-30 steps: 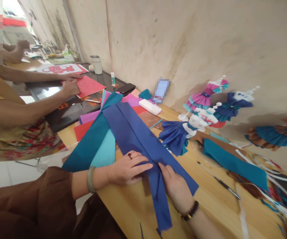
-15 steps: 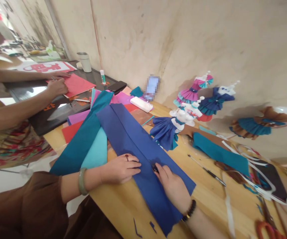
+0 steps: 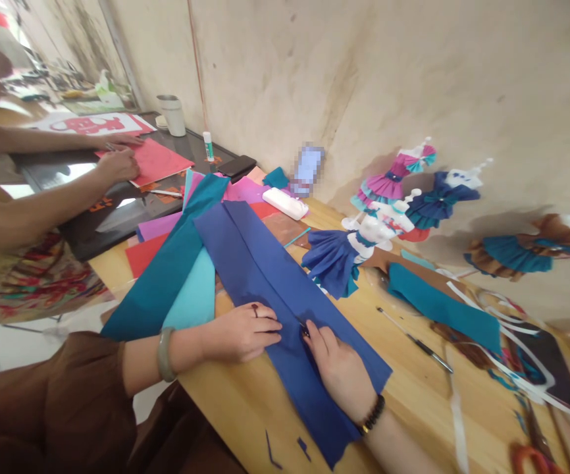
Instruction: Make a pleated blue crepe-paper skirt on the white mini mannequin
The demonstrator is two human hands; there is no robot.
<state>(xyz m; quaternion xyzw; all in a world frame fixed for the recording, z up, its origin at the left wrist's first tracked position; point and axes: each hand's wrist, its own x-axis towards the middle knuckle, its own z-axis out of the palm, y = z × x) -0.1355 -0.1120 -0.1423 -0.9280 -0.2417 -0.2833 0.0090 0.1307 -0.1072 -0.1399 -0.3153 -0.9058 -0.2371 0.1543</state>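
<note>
We sit at a wooden table [image 3: 428, 408] against a stained plaster wall [image 3: 364, 79]. Our left hand [image 3: 240, 332] presses flat, fingers extended, on the blue paper strip [image 3: 265, 276]; our right hand [image 3: 339, 368] pinches something small at its centre fold. The strip runs lengthwise from near our hands, away leftward, toward a co-worker's red sheet [image 3: 159, 161].

Both forearms are extended forward from the lower edge of the view. The left hand [image 3: 239, 331] is laid palm down, fingers stretched flat toward the right, a ring worn on one finger and a bangle at the wrist. The right hand [image 3: 340, 368] is turned knuckles up, its fingertips bunched close to the left fingertips, a beaded bracelet worn at the wrist.
</note>
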